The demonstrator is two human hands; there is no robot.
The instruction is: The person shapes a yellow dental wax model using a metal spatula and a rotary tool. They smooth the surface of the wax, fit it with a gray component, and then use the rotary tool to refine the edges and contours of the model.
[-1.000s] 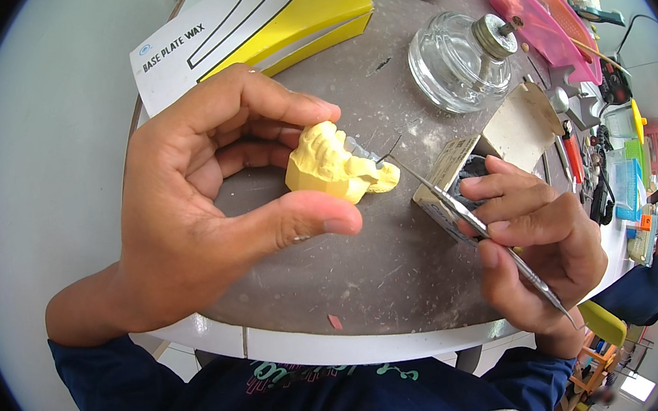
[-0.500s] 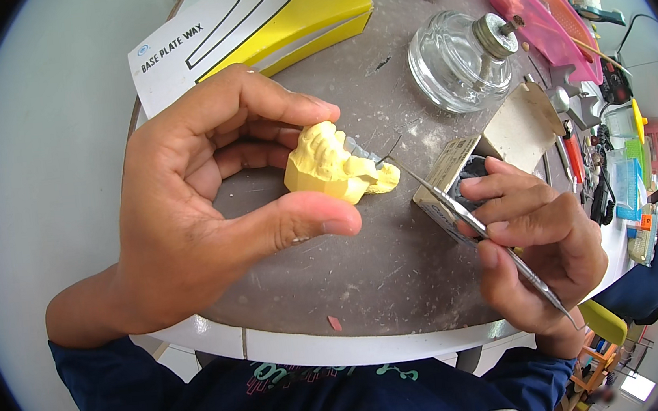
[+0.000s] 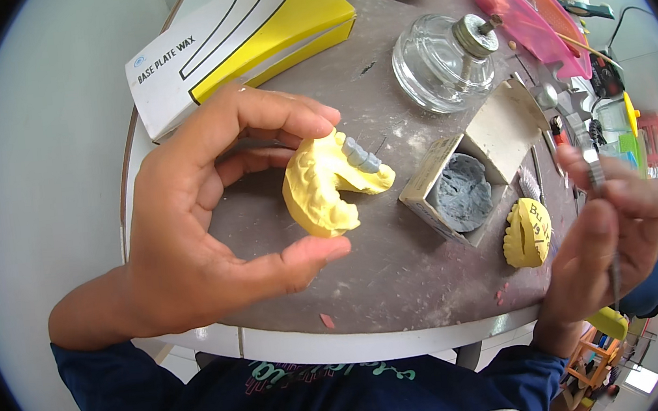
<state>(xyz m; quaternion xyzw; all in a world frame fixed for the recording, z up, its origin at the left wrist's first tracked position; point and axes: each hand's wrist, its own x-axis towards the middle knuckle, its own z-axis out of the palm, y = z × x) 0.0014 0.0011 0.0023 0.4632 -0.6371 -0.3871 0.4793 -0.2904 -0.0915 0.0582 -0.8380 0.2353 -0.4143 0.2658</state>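
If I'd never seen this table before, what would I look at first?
Probably the bright yellow model with its gray row of bumps, held in the left hand near the picture's middle. Next might be the round glass jar beyond the open box of gray material, then the pink basket at the upper right.

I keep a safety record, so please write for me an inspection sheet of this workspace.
Surface: brown table top, scratched and specked.
Job's things: yellow teeth model with grey strip; thin metal tool, blurred.
Clutter: open box with grey lump, second yellow model, glass lamp, pink basket, yellow-and-white box, pink scraps.
Hands: left hand holds the teeth model; right hand holds the tool, apart from it.
Cables: black cord at right; ends unclear.
Surroundings: pale wall at left; another person's sleeve at right.
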